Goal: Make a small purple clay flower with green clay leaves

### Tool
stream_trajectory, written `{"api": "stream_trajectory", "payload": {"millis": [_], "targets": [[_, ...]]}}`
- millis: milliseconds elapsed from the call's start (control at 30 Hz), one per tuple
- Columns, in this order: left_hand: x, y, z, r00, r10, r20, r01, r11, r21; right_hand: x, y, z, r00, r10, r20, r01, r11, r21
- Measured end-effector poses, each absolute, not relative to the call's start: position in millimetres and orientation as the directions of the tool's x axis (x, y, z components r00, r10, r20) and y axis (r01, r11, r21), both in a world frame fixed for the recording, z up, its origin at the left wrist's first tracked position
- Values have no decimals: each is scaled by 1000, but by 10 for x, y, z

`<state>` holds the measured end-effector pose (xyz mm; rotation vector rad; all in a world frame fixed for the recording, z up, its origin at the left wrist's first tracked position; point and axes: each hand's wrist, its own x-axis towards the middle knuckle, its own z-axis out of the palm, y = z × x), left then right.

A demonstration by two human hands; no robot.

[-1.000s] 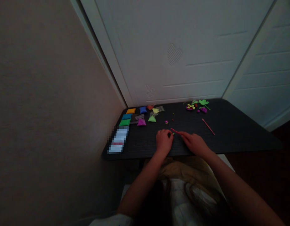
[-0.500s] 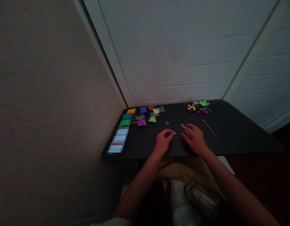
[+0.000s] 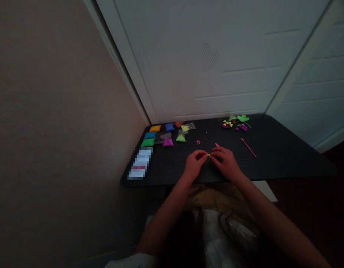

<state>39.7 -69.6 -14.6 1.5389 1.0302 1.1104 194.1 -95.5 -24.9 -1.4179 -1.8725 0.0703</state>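
A tiny piece of light green modelling clay sits between the fingertips of both hands, just above the dark table. My left hand pinches it from the left with thumb and forefinger. From the right, the fingertips of my right hand close on the same piece. A pink modelling tool shows its tip just behind my right fingers; the rest of it is hidden. Beyond the hands lies a small purple flower-like clay bit, with a tiny red bit beside it.
Clay packets in several colours, among them a magenta packet and a light green packet, lie at the back left. A pixelated phone-like screen is at the left edge. Shaped clay pieces and a pink stick tool are on the right.
My right hand has moved left and its fingers have closed onto the green clay piece in my left hand. The pink tool tip now shows behind the right fingers.
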Motion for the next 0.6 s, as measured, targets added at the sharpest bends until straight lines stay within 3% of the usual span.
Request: {"api": "stream_trajectory", "payload": {"millis": [600], "targets": [[398, -690, -139, 169, 977, 130, 40, -139, 989, 1921, -983, -206, -93, 862, 498, 826, 346, -445]]}}
